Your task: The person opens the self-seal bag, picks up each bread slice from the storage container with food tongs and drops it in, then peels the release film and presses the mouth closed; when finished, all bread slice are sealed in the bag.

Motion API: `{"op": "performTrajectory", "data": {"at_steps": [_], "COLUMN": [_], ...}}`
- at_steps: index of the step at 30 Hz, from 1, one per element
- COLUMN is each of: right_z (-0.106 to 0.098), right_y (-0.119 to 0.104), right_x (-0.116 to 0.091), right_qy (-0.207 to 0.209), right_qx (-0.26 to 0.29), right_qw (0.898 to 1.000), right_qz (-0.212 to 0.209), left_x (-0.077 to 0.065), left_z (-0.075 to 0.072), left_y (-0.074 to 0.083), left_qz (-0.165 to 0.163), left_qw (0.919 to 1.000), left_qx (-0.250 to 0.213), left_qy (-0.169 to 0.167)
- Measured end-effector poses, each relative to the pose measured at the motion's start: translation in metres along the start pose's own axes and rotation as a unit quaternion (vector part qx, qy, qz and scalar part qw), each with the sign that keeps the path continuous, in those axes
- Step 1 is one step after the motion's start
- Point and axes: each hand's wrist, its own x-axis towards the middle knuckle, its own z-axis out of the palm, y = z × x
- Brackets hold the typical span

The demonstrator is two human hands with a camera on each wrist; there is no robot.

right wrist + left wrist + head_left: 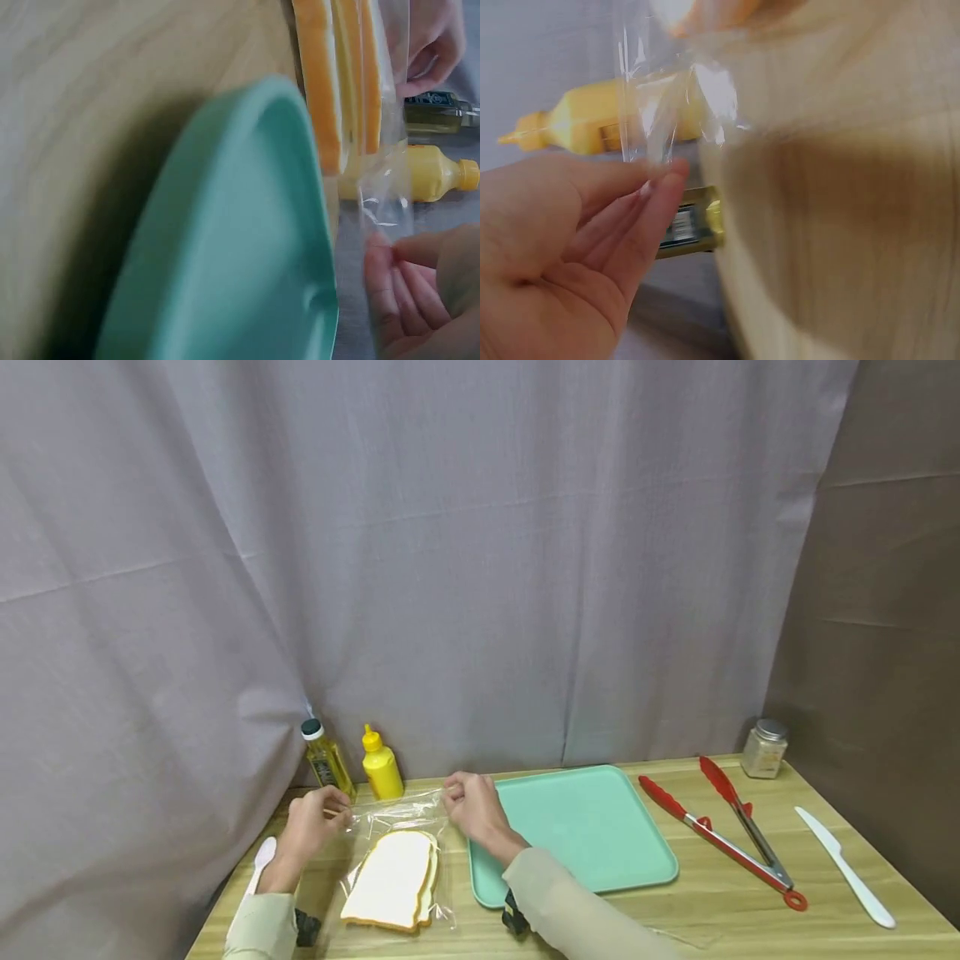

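A clear plastic bag (397, 810) lies in front of me, with two bread slices (390, 878) inside, one partly under the other. My left hand (312, 823) pinches one upper corner of the bag between thumb and fingertips, as the left wrist view shows on the clear film (656, 120). At the opposite upper corner, my right hand (474, 806) pinches the film too, beside the left edge of the green tray (577, 827). In the right wrist view, the crusts of the bread (322, 82) show through the plastic near the tray's rim.
Behind the bag stand a yellow squeeze bottle (383, 770) and an oil bottle (327, 760). A white spoon (262, 858) lies beside my left forearm. Red-tipped tongs (723, 843), a white knife (843, 864) and a lidded spice jar (765, 750) are on the right. A grey curtain (480, 568) hangs behind.
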Motion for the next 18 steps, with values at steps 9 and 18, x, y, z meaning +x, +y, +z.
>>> {"op": "performTrajectory", "data": {"at_steps": [9,18], "right_z": [0.003,-0.012], "right_y": [-0.003,0.003], "right_x": [-0.004,-0.006], "right_qy": [-0.061,-0.061], "right_qx": [0.02,0.027], "right_qw": [0.997,0.997], "right_qz": [0.031,0.024], "left_x": [0.006,-0.003], "left_z": [0.021,0.012], "left_y": [-0.043,0.002], "left_qz": [0.034,-0.014], "left_qw": [0.9992,0.9955], "left_qx": [0.019,0.093], "left_qy": [-0.001,-0.012]}}
